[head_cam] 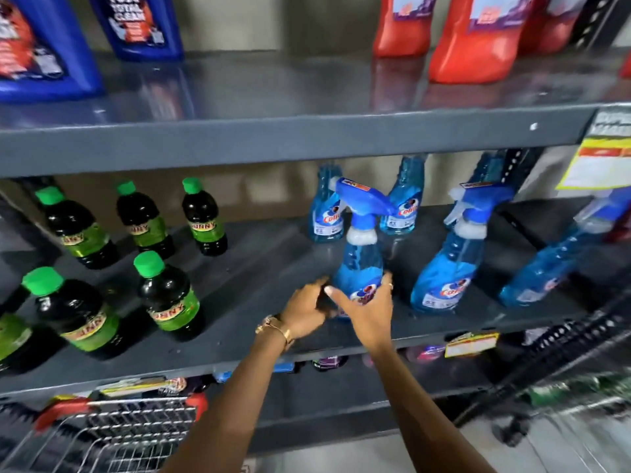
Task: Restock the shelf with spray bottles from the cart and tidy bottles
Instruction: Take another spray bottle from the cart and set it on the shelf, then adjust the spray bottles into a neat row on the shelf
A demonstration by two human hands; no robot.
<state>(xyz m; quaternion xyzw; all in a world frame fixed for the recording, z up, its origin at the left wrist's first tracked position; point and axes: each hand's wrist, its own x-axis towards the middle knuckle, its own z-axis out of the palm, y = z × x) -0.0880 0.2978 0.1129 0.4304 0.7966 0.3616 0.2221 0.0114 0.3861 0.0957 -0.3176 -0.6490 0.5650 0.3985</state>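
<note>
Even, fairly dim indoor light; soft glare streaks the upper shelf (pixel 273 87). Motion blur smears the whole frame, worst at the cart (pixel 112 435), and wide-angle distortion bends the edges.

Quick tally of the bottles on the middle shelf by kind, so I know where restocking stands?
Blue spray bottles: 6, one at the right edge is blurred
Green-capped dark bottles: 6, one cut off at the left edge
Total: 12

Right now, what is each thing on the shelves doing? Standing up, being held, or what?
Front blue spray bottle: upright on the middle shelf, held low down by both hands.
Left hand: on the bottle's left side.
Right hand: fingers spread on its front.
Other blue spray bottles: upright, untouched.
Green-capped dark bottles: upright, caps on.
Shopping cart: parked below.
</note>
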